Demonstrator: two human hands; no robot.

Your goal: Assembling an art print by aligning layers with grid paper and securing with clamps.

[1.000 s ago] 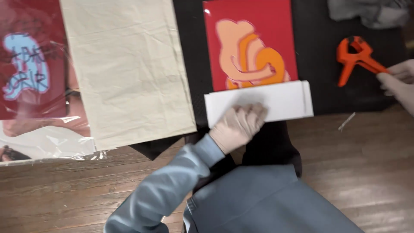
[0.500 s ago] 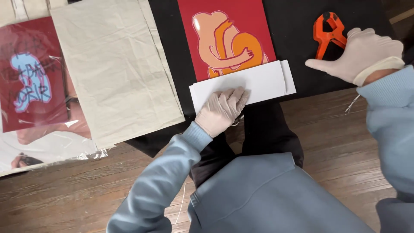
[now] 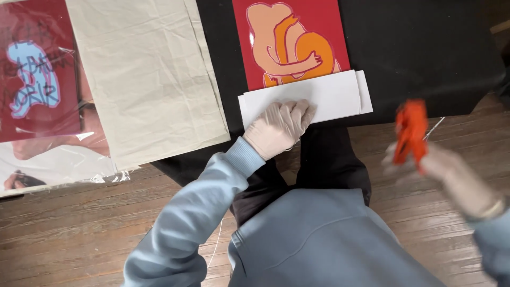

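Black cloth [image 3: 425, 48] over a wooden floor [image 3: 79, 234], cream fabric sheet [image 3: 143, 74] at left, red print [image 3: 292, 40] with orange figures, white folded paper [image 3: 340, 95] across its lower edge, left hand [image 3: 279, 127] pressing flat and open on the paper, right hand [image 3: 451, 172] blurred, closed around an orange clamp [image 3: 411, 130] above the floor

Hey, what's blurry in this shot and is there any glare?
Head view: the right hand and the orange clamp it holds are smeared by motion blur; the left hand on the white paper is sharp; the plastic sleeve at left shows pale glare; light is otherwise soft and even.
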